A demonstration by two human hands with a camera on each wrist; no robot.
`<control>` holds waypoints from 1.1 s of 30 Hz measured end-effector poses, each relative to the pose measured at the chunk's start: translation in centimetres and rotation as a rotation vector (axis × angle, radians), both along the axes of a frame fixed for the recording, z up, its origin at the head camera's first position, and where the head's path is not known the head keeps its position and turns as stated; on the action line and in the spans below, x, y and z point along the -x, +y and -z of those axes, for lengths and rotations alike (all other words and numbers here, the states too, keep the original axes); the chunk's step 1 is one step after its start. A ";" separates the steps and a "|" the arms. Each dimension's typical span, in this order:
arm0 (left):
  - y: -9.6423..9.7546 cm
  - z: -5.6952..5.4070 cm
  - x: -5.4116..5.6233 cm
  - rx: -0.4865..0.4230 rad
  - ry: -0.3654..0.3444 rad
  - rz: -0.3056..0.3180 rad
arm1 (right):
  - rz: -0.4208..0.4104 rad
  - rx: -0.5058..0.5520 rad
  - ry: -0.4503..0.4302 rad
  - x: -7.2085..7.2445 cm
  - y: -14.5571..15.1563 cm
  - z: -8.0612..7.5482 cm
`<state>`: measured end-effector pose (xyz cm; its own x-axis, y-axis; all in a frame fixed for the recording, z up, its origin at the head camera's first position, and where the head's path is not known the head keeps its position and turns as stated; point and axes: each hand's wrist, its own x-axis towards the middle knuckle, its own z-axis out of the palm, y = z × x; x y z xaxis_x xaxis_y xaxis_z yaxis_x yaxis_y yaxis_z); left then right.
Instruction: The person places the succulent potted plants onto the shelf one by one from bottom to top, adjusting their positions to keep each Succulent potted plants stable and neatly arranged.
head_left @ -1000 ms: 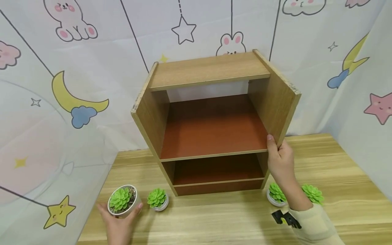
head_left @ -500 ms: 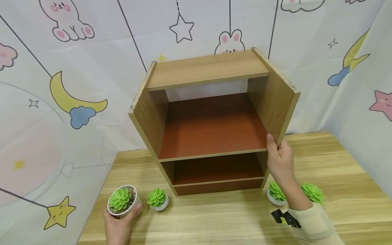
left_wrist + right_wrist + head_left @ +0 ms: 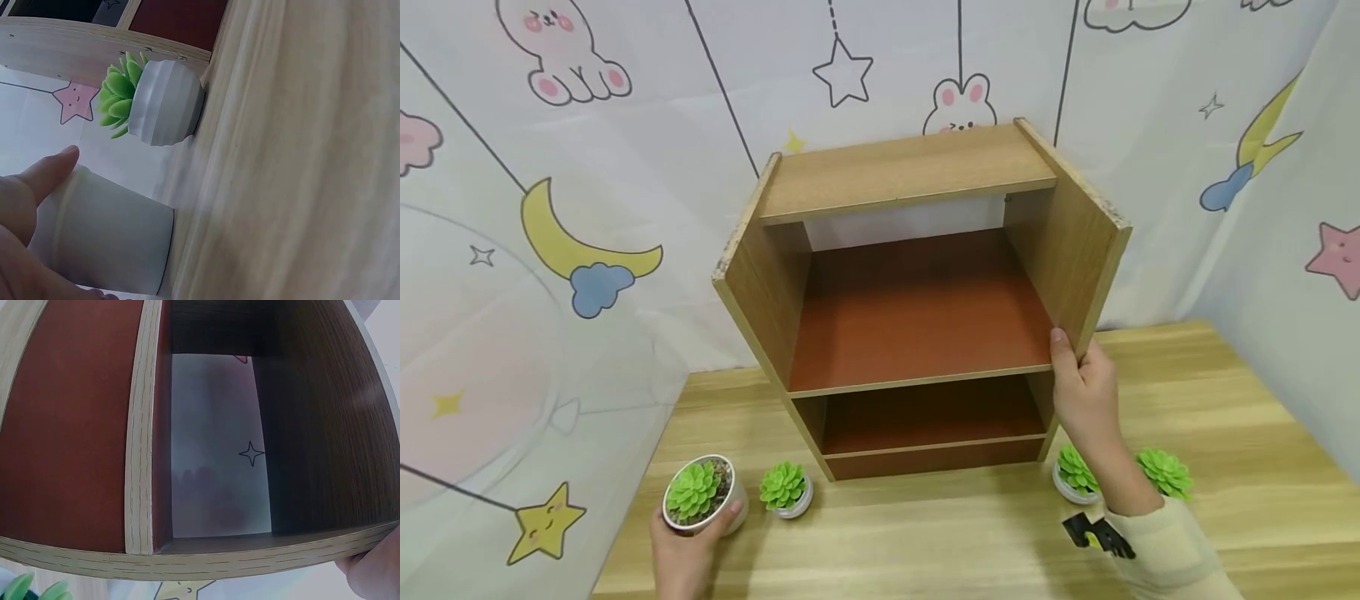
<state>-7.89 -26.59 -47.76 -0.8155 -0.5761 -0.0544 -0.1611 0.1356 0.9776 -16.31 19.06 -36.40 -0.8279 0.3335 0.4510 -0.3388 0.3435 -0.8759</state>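
Observation:
In the head view my left hand [image 3: 683,554] holds a white pot with a green succulent [image 3: 694,490], thumb on its right side and fingers round its left. The left wrist view shows this pot's smooth wall [image 3: 115,234], its base at the tabletop. A smaller potted succulent [image 3: 784,486] stands just right of it; its ribbed grey-white pot [image 3: 169,103] appears in the left wrist view. My right hand [image 3: 1086,396] grips the right side panel of a wooden shelf unit [image 3: 917,304], thumb on the front edge; the other fingers are mostly hidden behind the panel.
Two more small succulents, one nearer [image 3: 1077,479] and one farther right [image 3: 1165,473], stand by my right forearm, which partly hides them. The wood-grain table [image 3: 910,542] meets a printed cloth backdrop [image 3: 685,125] behind and on both sides.
My left hand's fingers have drawn in from a wider spread to lie close round the pot. The right hand and shelf unit stay in place; the head view shifts slightly.

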 end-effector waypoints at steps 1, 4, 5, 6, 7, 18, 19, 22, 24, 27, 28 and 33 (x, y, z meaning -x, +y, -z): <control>-0.1 0.1 0.0 0.003 -0.004 0.009 | 0.005 0.001 -0.003 -0.1 0.0 0.1; -0.4 0.4 0.0 -0.003 -0.003 0.043 | 0.019 0.005 -0.006 -0.3 0.0 0.4; -0.5 0.5 0.1 -0.002 -0.004 0.051 | 0.022 0.004 -0.004 -0.4 0.1 0.4; -0.5 0.5 0.1 0.001 -0.003 0.058 | 0.023 0.003 -0.001 -0.4 0.1 0.5; -0.6 0.6 0.1 0.001 -0.003 0.063 | 0.022 0.001 0.001 -0.4 0.1 0.5; -0.6 0.5 0.0 0.018 0.003 0.055 | 0.008 0.002 -0.009 -0.5 -0.1 0.5; -0.7 0.5 0.0 0.017 0.006 0.052 | 0.008 0.001 -0.011 -0.5 -0.1 0.5; -0.7 0.6 0.0 0.022 0.014 0.047 | 0.011 -0.003 -0.014 -0.4 -0.1 0.5; -0.8 0.6 0.1 0.029 0.015 0.046 | 0.013 -0.008 -0.014 -0.3 -0.1 0.5; -0.7 0.6 0.2 0.025 0.017 0.037 | 0.014 -0.013 -0.008 -0.2 -0.1 0.4; -0.7 0.6 0.3 0.021 0.018 0.033 | 0.014 -0.013 -0.005 -0.1 -0.1 0.4; -0.4 0.5 0.4 0.000 0.032 0.014 | 0.017 -0.018 0.020 0.1 -0.2 0.2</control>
